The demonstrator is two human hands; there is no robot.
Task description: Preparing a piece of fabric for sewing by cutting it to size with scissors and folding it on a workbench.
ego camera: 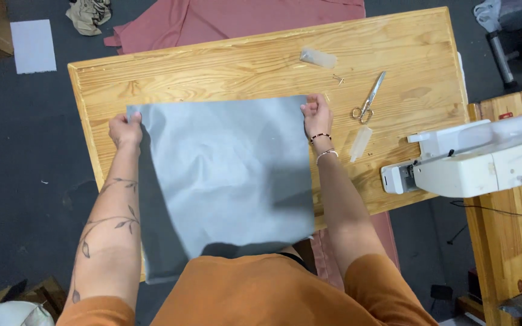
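A square piece of grey fabric (225, 175) is spread over a wooden table (243, 60), its near edge hanging toward my body. My left hand (125, 129) pinches the fabric's far left corner. My right hand (318, 115) pinches the far right corner, with bracelets on that wrist. Both hands hold the top edge taut just above the tabletop.
Scissors (370, 99) lie to the right of my right hand, with two small clear plastic items (318, 58) (360, 142) and a few pins nearby. A white sewing machine (472, 158) stands on a second table at the right. Pink cloth (212, 21) lies beyond the table.
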